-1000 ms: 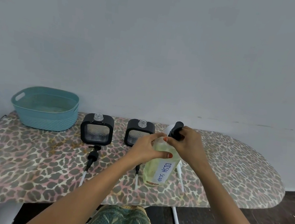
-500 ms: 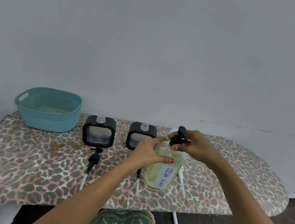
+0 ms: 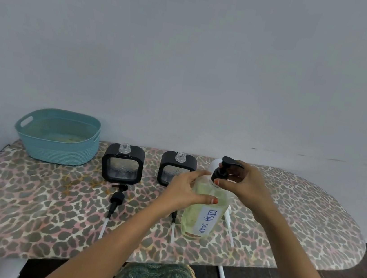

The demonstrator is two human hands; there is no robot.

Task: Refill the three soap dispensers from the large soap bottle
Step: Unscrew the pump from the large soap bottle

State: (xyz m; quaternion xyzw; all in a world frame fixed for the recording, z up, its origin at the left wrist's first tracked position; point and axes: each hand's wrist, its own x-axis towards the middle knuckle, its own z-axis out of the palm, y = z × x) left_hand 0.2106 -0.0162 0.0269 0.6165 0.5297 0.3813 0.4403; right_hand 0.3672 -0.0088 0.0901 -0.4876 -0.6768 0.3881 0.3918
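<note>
Head view. The large soap bottle (image 3: 205, 210), taped label reading DISH SOAP, stands upright near the front edge of the leopard-print ironing board (image 3: 27, 199), yellow-green soap filling most of it. Step in hand, as I judge it: unscrewing the black pump head (image 3: 224, 171) so I can pour. To do it well, I should brace the body firmly against the board, turn at the collar rather than the spout, then lift straight up so the dip tube drains back into the bottle instead of across the cover. My left hand (image 3: 184, 191) wraps the bottle's shoulder, thumb (image 3: 210, 200) pressed on the front, the other fingers curled round the back, mostly hidden. My right hand (image 3: 246, 183) comes over from the right, fingers closed narrow round the pump, thumb tip (image 3: 217, 182) pinching the collar. Behind, 2 black-framed dispensers stand open-necked by the wall: dispenser 1 (image 3: 122, 165) and dispenser 2 (image 3: 173, 168), the latter partly behind my left hand. A white shape (image 3: 214, 164) just behind the pump may be the 3rd; too hidden to tell. A loose pump (image 3: 117, 196) lies in front of dispenser 1. A teal basket (image 3: 57, 140) sits far left.
</note>
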